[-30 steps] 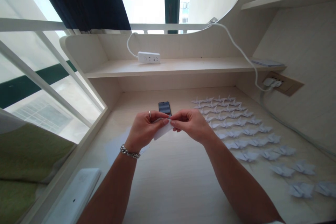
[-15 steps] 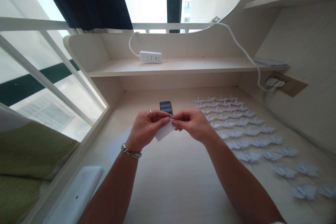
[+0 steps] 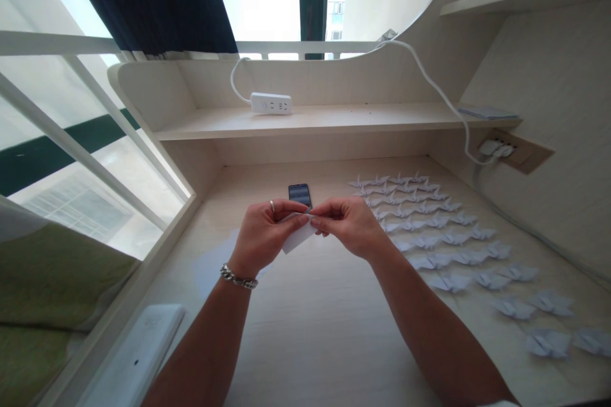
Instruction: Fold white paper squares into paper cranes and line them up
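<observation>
A small folded piece of white paper (image 3: 296,238) is held in the air over the desk, pinched at its upper edge by both hands. My left hand (image 3: 264,233), with a ring and a chain bracelet, grips the paper between thumb and fingers. From the other side my right hand (image 3: 351,226) pinches the same edge, its fingertips close to the left ones. The fingers hide part of the paper's top. Just behind the hands a phone (image 3: 299,194) lies flat on the desk (image 3: 315,331). Several white paper cranes (image 3: 420,222) stand in rows to the right.
Flat white sheets (image 3: 210,264) lie beside my left wrist. A white box-like object (image 3: 138,350) rests at the lower left. On the back shelf (image 3: 334,116) sits a power strip (image 3: 271,103); a white cable (image 3: 442,92) runs to a wall socket (image 3: 518,149).
The view has shifted slightly, so the surroundings sit a little further left. Both hands keep their pinch on the paper, which has tilted slightly.
</observation>
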Tool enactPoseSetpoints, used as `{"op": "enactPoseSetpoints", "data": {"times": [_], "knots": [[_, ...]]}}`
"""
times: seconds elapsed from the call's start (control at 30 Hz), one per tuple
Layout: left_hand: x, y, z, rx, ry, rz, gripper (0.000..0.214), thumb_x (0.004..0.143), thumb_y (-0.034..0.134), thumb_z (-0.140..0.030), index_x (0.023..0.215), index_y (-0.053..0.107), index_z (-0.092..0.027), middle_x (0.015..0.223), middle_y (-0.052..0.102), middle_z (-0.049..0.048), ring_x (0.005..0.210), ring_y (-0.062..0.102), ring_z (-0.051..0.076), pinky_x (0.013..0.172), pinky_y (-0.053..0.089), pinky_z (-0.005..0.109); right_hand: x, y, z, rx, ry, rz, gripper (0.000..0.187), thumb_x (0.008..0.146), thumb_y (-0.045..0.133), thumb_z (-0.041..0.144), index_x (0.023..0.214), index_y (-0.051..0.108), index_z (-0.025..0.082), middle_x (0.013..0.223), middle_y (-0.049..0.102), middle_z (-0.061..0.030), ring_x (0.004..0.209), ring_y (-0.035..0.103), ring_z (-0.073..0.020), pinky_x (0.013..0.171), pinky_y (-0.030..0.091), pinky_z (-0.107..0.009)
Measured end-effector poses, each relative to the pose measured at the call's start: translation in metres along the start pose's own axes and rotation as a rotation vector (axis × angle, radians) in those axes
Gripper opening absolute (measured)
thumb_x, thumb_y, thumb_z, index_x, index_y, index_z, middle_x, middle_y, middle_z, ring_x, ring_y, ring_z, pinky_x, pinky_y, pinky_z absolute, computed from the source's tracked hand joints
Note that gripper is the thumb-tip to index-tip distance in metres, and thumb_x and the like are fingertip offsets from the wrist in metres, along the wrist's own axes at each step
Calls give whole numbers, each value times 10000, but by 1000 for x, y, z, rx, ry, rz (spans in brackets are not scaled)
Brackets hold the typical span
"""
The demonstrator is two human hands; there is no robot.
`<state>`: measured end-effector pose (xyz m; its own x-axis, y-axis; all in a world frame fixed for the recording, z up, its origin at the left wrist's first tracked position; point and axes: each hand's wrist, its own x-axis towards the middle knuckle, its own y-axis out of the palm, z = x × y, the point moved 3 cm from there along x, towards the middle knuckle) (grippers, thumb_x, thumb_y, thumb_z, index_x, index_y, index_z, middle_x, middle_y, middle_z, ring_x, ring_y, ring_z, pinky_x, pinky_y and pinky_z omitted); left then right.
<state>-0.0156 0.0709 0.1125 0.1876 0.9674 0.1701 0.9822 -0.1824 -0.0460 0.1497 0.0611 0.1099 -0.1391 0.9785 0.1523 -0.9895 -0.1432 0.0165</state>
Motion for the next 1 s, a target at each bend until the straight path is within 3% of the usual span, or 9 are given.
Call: {"op": "enactPoseSetpoints", "data": {"times": [0.17, 0.37, 0.77, 1.0], "knots": [[0, -3, -3, -37, 42, -77, 229, 658, 842, -276, 839, 764, -160, 772, 773, 59, 655, 694, 161, 581, 526, 226, 1, 1, -4, 44, -45, -43, 288, 609, 858, 307, 819, 751, 141, 642, 708, -36, 596, 648, -148, 585, 538, -281], [1, -5, -4, 52, 35, -27, 206, 668, 835, -284, 822, 770, -164, 751, 766, 53, 622, 668, 141, 534, 486, 203, -2, 1, -4, 1, -97, -51, 241, 664, 831, 306, 826, 754, 146, 649, 702, -35, 591, 630, -136, 571, 521, -268], [1, -8, -2, 118, 81, -53, 191, 677, 825, -310, 813, 773, -185, 737, 755, 38, 584, 619, 127, 502, 457, 211, -2, 1, -2, 78, -81, -55, 250, 594, 868, 265, 792, 764, 154, 649, 721, -25, 584, 662, -134, 593, 568, -264], [-1, -7, -6, 155, 113, -57, 179, 694, 809, -298, 825, 777, -180, 756, 759, 44, 632, 654, 148, 545, 481, 221, -3, 2, 0, 80, -44, -18, 265, 619, 850, 312, 804, 762, 144, 660, 724, -37, 608, 677, -148, 607, 581, -279]]}}
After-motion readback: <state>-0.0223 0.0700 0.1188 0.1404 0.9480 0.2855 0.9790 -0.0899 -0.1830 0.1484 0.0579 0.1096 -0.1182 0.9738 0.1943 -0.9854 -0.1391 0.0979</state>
